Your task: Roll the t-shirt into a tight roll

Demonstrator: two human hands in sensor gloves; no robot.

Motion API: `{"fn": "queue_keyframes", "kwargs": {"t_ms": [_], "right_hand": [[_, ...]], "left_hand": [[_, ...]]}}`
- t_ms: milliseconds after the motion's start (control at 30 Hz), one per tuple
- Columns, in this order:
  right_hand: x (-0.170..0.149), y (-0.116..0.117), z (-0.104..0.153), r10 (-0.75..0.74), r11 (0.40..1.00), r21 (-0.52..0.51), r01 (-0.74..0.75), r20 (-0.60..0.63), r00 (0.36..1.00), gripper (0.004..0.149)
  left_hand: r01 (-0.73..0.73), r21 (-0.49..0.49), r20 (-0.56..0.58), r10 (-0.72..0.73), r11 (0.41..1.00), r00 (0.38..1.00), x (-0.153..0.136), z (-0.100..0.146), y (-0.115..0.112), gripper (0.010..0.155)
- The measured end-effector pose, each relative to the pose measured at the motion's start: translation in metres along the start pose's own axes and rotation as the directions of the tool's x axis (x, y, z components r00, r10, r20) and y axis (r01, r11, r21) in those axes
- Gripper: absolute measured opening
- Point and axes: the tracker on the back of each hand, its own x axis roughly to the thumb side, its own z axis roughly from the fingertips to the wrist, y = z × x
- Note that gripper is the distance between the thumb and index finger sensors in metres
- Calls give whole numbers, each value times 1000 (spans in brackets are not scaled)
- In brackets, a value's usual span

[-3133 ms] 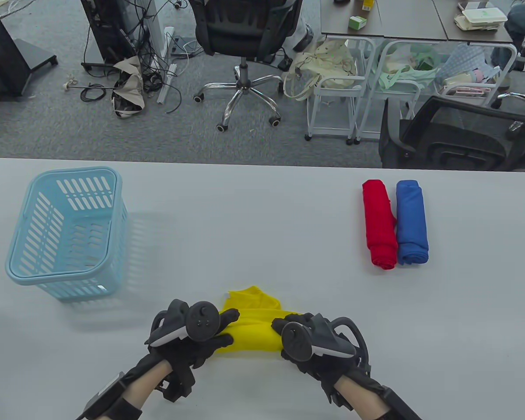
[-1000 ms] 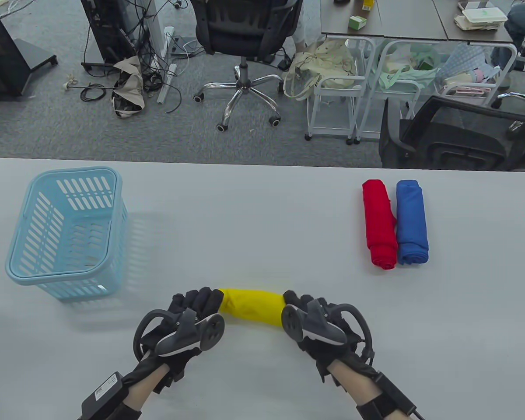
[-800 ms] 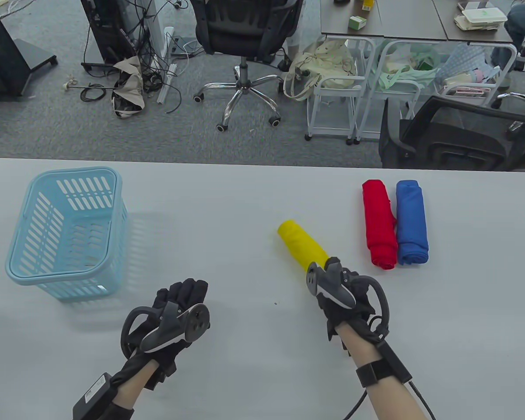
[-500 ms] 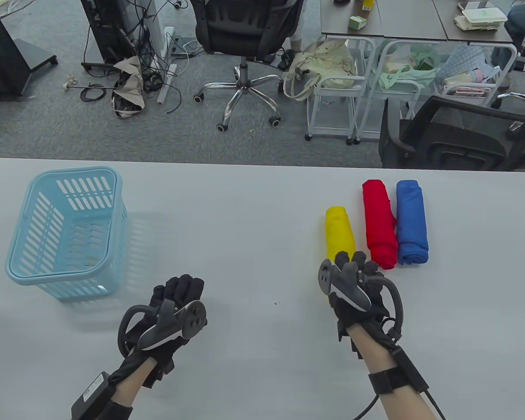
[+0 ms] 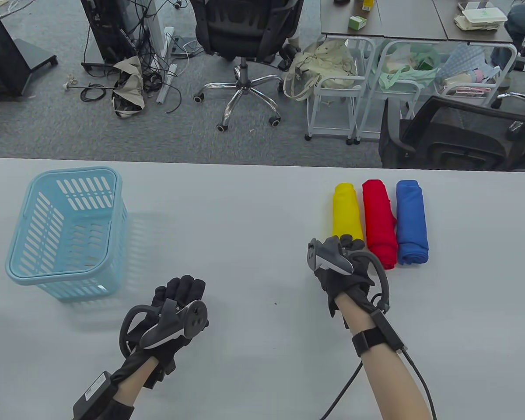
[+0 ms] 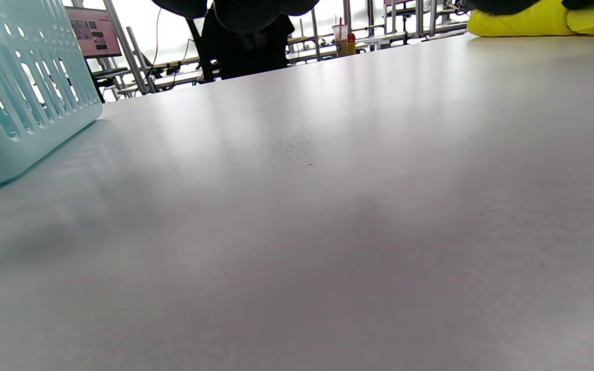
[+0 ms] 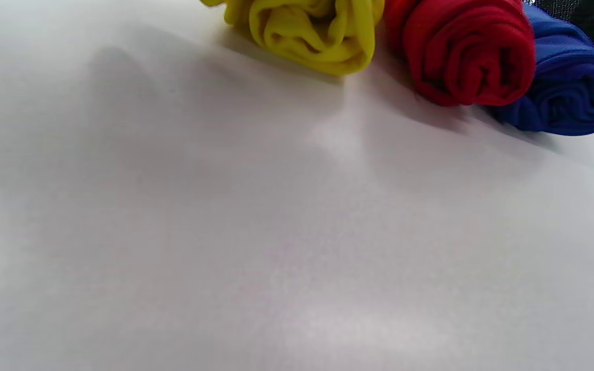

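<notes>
The yellow roll now lies beside the red roll, right hand gripping its near end.

Setting is reading as an office doubling as a recording lab. Grey carpet is running under a black swivel chair on castors, desks are carrying boxes, white wire trolleys are holding bags, and loose cables are trailing beside dark equipment stands. A plain white table is serving as the workbench.
</notes>
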Motion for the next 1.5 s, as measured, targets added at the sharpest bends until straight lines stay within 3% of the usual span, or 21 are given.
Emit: {"fn": "queue_keyframes", "kwargs": {"t_ms": [133, 267, 367, 567, 733, 800, 933, 1100, 1267, 1500], "right_hand": [[-8, -3, 10, -80, 995, -50, 81, 29, 996, 78], [-18, 8, 62, -206, 959, -161, 232, 160, 965, 75], [-24, 21, 93, -265, 933, -183, 310, 234, 935, 74], [-34, 35, 131, -239, 922, -240, 302, 261, 935, 75], [-35, 47, 125, -213, 930, -250, 270, 232, 949, 75], [-34, 53, 122, -187, 942, -237, 239, 222, 957, 76], [-34, 61, 117, -213, 947, -187, 263, 247, 945, 77], [-32, 65, 112, -235, 948, -150, 280, 259, 937, 79], [-32, 69, 106, -238, 953, -123, 275, 252, 938, 81], [-37, 70, 102, -276, 947, -95, 308, 253, 927, 81]], "left_hand": [[-17, -3, -14, 17, 1000, 1000, -5, -1, 0, 79], [-92, -7, -10, 92, 996, 996, -9, -3, -1, 79], [-123, 15, 5, 122, 992, 992, -8, -3, 3, 78], [-125, 96, 44, 121, 987, 992, 16, -1, 24, 76], [-176, 173, 36, 172, 969, 984, 30, 2, 40, 76], [-188, 229, 23, 188, 955, 982, 30, 3, 36, 76], [-47, 282, -11, 52, 958, 999, 26, 5, 20, 77], [-125, 256, 11, 126, 959, 992, 17, 5, 21, 78], [-42, 274, 1, 43, 961, 999, 18, 8, 22, 78], [-40, 257, 8, 39, 966, 999, 19, 8, 22, 78]]}}
